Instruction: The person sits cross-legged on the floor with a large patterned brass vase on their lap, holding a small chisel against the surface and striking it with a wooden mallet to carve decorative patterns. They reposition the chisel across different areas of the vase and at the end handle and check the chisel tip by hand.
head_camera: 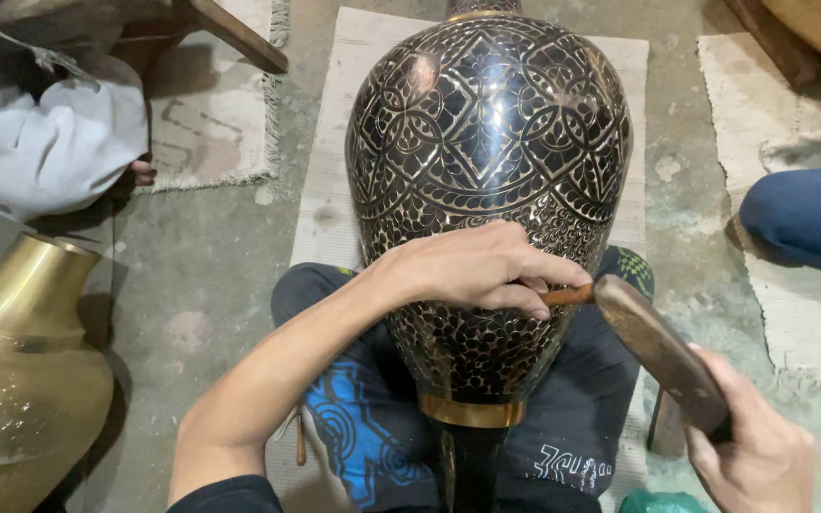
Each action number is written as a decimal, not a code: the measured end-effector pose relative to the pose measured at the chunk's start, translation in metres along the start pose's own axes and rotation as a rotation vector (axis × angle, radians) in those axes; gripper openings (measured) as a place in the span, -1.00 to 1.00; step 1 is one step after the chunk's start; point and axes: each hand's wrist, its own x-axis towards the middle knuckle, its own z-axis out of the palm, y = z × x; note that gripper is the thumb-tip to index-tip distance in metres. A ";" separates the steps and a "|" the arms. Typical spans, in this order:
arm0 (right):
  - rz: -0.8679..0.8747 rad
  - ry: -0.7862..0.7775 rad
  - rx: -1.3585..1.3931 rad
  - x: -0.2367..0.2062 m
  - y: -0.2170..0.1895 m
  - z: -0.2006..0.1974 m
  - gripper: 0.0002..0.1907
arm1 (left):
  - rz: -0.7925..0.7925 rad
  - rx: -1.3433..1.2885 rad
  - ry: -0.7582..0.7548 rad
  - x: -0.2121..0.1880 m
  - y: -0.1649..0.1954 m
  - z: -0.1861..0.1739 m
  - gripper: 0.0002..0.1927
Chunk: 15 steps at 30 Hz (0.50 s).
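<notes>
Engraved black vase point(486, 142) lying across the lap, neck toward the body. Left hand point(472, 266) pinching a thin chisel point(567, 295) against its patterned side; right hand point(762, 446) wrapped around a wooden mallet point(658, 347) (head touching the chisel's end). 1 brass pot point(21, 370) nearby, on the floor.

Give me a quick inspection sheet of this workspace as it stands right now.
Surface: concrete floor with woven mats.
Job's things: black engraved vase lying across the lap; chisel; hammer.
Clutter: brass vase, green object.
Grippers: left hand holds the chisel on the vase; right hand grips the hammer.
Cables: nothing seen.
Surroundings: white-clothed person, blue-clad knee.
</notes>
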 end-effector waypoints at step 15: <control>-0.020 0.140 0.182 0.016 0.001 0.013 -0.19 | 0.092 -0.086 0.192 -0.004 -0.009 0.002 -0.51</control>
